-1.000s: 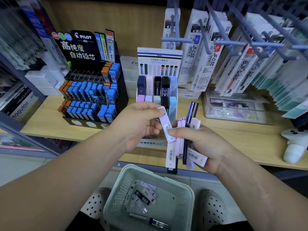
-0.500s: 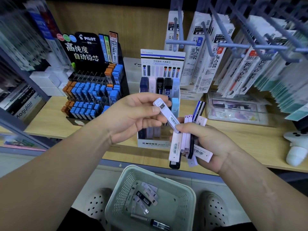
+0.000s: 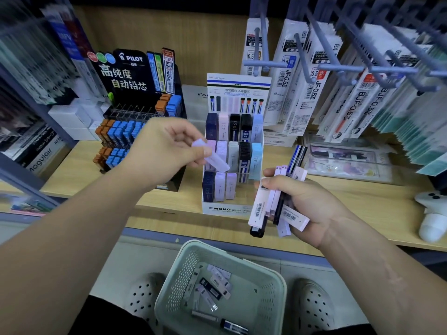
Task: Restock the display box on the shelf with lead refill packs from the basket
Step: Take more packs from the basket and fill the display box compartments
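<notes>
The white MONO display box (image 3: 229, 209) stands on the wooden shelf with three tiers of lead refill packs in dark blue, lilac, white, black and light blue. My left hand (image 3: 167, 146) pinches one pale lilac refill pack (image 3: 212, 158) and holds it tilted in front of the box's middle tier, left side. My right hand (image 3: 302, 201) grips a fanned bundle of refill packs (image 3: 273, 204), white, lilac and black, just right of the box's front. Below, the pale green basket (image 3: 273, 281) holds several more packs (image 3: 212, 286).
A black Pilot lead display (image 3: 135, 112) with blue and orange cases stands left of the box. Refill bags hang on blue pegs (image 3: 314, 68) at the upper right. A white figurine (image 3: 433, 213) sits at the shelf's right. My white shoes flank the basket.
My left hand has drawn one lilac pack out of the bundle and carried it up and left to the box's middle tier. My right hand with the bundle has shifted slightly right.
</notes>
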